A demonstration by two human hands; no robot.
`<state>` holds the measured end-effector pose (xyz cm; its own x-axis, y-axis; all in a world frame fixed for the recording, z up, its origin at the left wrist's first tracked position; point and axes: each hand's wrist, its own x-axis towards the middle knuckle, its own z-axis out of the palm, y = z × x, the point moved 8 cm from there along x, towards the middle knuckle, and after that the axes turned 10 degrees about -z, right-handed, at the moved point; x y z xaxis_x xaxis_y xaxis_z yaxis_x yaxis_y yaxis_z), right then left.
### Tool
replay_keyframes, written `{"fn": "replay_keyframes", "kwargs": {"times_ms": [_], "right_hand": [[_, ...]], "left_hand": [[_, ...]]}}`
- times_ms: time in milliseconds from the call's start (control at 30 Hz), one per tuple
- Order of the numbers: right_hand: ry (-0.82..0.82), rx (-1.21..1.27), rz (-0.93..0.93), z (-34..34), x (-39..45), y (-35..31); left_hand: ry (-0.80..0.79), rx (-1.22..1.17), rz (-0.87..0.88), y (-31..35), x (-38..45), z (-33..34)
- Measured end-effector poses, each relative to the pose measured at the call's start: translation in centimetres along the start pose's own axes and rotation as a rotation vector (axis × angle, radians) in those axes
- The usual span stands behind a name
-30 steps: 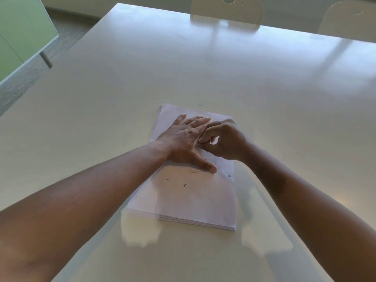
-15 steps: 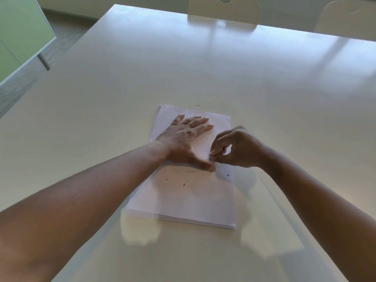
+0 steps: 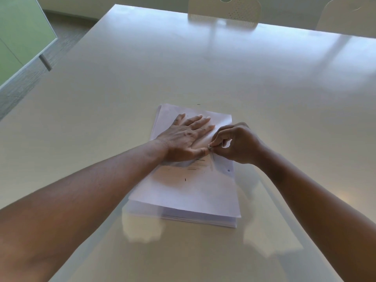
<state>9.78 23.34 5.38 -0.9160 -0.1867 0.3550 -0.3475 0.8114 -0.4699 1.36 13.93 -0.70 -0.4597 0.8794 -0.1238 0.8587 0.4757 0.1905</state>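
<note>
The paper stack point(image 3: 203, 219) lies on the white table point(image 3: 203, 68), long axis running away from you, a short edge nearest you. Beyond the stack's far edge stand two chairs point(image 3: 223, 11); far to its left is a green panel point(image 3: 20, 33). Your left hand point(image 3: 183, 137) is spread flat over the stack's far half. Just beside its thumb, your right hand point(image 3: 238, 145) pinches the top sheet point(image 3: 203, 184) into a small ridge.
</note>
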Motion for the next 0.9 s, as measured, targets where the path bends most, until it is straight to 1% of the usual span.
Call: {"fn": "replay_keyframes", "kwargs": {"times_ms": [233, 500, 567, 700, 733, 800, 900], "right_hand": [[-0.08, 0.041, 0.066, 0.0, -0.2, 0.4], [-0.111, 0.063, 0.096, 0.2, -0.2, 0.4], [-0.165, 0.064, 0.075, 0.3, -0.1, 0.1], [-0.337, 0.07, 0.051, 0.7, 0.0, -0.5], [-0.349, 0.068, 0.048, 0.6, 0.1, -0.5], [-0.294, 0.046, 0.012, 0.3, 0.5, -0.6], [-0.148, -0.017, -0.046, -0.2, 0.8, -0.6]], "left_hand": [[-0.022, 0.017, -0.006, 0.0, 0.1, 0.1], [-0.032, 0.007, 0.0, -0.1, 0.3, 0.2], [-0.021, 0.006, -0.011, 0.0, 0.3, 0.1], [-0.003, -0.011, -0.029, 0.1, 0.2, -0.1], [0.001, -0.013, -0.028, 0.1, 0.2, -0.2], [0.006, -0.007, -0.025, 0.1, 0.2, -0.1], [0.012, 0.003, -0.02, 0.2, 0.2, -0.1]]}}
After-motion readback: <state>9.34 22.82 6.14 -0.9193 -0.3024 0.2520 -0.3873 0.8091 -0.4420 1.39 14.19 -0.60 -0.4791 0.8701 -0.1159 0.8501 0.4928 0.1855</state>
